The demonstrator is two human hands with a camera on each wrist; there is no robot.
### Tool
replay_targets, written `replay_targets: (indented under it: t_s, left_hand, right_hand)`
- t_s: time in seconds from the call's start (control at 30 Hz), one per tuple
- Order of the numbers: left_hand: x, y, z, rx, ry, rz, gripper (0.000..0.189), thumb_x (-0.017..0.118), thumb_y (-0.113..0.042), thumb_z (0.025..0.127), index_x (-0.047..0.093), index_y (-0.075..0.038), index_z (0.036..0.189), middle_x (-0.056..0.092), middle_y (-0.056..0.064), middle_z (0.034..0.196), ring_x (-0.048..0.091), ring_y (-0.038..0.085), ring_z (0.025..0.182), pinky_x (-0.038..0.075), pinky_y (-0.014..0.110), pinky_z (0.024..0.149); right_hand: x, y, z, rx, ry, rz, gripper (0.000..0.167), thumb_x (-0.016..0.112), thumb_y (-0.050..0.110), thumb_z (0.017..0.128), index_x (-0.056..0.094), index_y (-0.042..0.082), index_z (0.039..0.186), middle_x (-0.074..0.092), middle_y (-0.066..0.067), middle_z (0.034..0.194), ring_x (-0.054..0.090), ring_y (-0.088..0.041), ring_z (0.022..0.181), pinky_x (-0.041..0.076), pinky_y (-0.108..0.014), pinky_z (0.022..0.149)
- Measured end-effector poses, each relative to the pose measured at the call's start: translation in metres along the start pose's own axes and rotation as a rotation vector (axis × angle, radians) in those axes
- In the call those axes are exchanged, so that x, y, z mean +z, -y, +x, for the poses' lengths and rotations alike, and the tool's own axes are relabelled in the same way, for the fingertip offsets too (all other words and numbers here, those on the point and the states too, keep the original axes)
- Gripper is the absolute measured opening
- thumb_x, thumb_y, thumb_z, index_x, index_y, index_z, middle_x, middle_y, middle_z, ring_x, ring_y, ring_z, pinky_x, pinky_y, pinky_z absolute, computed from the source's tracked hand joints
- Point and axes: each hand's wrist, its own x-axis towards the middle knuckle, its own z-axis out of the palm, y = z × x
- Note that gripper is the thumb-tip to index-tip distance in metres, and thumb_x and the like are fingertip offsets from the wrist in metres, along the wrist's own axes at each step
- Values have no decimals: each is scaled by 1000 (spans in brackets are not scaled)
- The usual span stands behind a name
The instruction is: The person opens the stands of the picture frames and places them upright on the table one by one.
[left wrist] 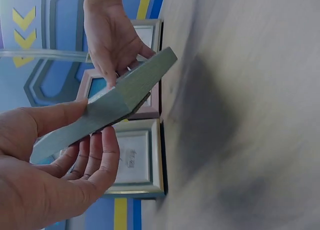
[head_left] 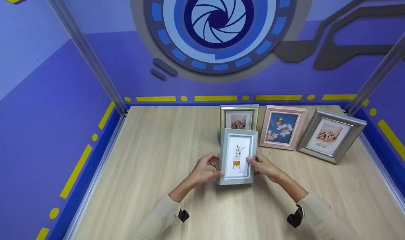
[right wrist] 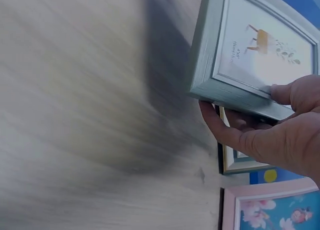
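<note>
A grey-green picture frame [head_left: 237,158] with a plant-in-a-yellow-pot print is held tilted above the table, its picture side up. My left hand [head_left: 204,170] grips its left edge. In the left wrist view, that thumb lies along one side of the frame [left wrist: 131,87] and the fingers are bent beneath. On the opposite edge, my right hand [head_left: 269,168] pinches it. The right thumb [right wrist: 282,93] presses on the front border, with fingers behind. Just beyond the held frame stands a gold-edged picture frame [head_left: 239,108], its lower part hidden.
A pink picture frame [head_left: 284,128] with a blossom print stands to the right, beside a larger silver-grey picture frame [head_left: 332,133] angled inward. The wooden table [head_left: 149,140] is bounded by a blue-purple back wall [head_left: 162,86] and side panels with metal posts.
</note>
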Motion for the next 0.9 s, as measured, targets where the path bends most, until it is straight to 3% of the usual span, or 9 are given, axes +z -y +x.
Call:
replay_targets:
  t_s: [0.23,0.4,0.53,0.67,0.9]
  left_hand:
    - [27,-16,2,58,4,-38,50,84,-1,79,60,1,122,64,11,106,60,15,92,59,25,81]
    - [42,-24,2,87,39,-48,53,84,-3,81,58,0,127,62,9,109,59,14,97,59,30,90]
    - [43,-29,2,83,83,-63,62,81,-7,85,53,-4,140,57,9,123,55,16,112,55,37,101]
    - [42,-31,1,62,181,-125,72,77,-11,90,43,-11,153,49,9,141,51,19,127,51,40,106]
    - [40,-24,2,26,303,-317,75,78,-10,89,41,-17,154,45,2,150,50,21,134,51,34,106]
  right_hand:
    - [0,-8,2,5,-81,89,57,39,18,111,18,-6,158,41,-33,150,48,-36,133,47,-60,107]
    - [2,-9,2,9,-71,132,54,34,16,112,17,-7,158,42,-32,150,50,-34,131,44,-60,111]
    - [3,-9,2,16,-52,161,54,33,18,112,17,-8,157,45,-30,146,55,-29,124,44,-58,111]
    - [4,-10,2,28,-47,187,54,35,20,112,19,-9,155,45,-30,145,58,-28,121,47,-56,109]
    - [3,-18,3,35,-56,224,48,39,22,110,29,-7,147,57,-23,138,64,-20,110,56,-39,92]
